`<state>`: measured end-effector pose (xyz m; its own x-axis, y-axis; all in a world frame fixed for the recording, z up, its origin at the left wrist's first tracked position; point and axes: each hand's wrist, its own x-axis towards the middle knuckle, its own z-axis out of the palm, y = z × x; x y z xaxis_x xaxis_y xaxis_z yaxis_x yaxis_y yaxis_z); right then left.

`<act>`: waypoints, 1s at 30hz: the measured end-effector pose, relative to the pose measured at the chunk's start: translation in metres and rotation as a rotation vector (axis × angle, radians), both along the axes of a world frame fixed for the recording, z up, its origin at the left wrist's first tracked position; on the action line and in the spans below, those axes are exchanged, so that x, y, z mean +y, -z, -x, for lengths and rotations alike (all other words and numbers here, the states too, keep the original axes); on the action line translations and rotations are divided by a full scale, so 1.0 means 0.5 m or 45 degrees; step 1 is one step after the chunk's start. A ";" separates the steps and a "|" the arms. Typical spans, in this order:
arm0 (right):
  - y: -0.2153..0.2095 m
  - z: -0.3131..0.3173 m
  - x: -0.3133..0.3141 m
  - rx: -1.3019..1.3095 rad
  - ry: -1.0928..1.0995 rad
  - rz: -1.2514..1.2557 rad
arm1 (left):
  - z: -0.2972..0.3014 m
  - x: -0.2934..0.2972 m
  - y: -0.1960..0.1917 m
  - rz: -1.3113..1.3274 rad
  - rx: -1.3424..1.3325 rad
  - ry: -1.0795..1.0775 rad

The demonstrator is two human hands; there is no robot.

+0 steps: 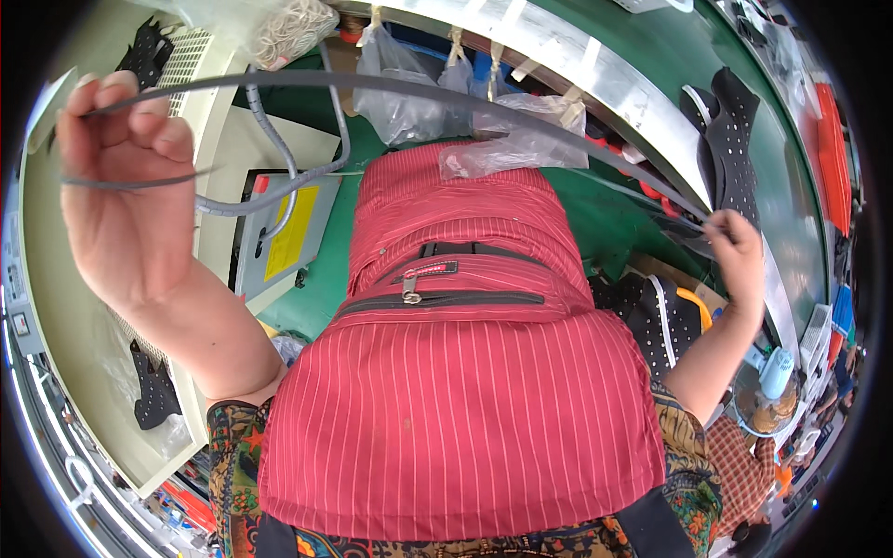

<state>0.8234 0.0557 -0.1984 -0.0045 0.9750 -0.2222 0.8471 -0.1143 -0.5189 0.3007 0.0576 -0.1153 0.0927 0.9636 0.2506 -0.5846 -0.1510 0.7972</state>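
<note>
Grey and thin, a long strap [391, 86] arcs across the whole view, stretched between the person's two raised hands. The left hand [130, 186] pinches one end between thumb and fingers, closed tight on it, with a short loose tail [139, 180] sticking out to the side. From there the strap runs over a red striped apron [465, 400] with a zipped pouch [437, 284] to the right hand [739, 256], whose fingers are closed on the other end. By the look of it, the strap is drawn out to full length but not yet laid on or joined to anything; all of that is left. Behind the left hand stands a cream machine housing [65, 307] with a grey corrugated hose [279, 158]. Clear plastic bags [512, 149] hang just under the strap, close enough to snag it. Black perforated pieces [735, 149] lie on the green bench [614, 214] near the right hand.
</note>
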 end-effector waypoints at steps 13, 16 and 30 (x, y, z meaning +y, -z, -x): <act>-0.036 -0.090 -0.049 -0.255 0.278 0.053 | 0.409 0.027 -0.095 0.168 -0.064 -0.682; -0.001 -0.103 -0.048 -0.357 0.274 0.126 | 0.549 -0.004 -0.099 0.128 -0.039 -0.756; 0.003 0.105 0.006 -0.035 -0.219 -0.067 | -0.105 0.022 0.108 0.480 0.642 0.008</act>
<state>0.7711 0.0587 -0.1998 -0.1667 0.9707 -0.1731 0.8660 0.0602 -0.4965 0.3535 0.0684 -0.1694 0.1172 0.9763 -0.1820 -0.1230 0.1962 0.9728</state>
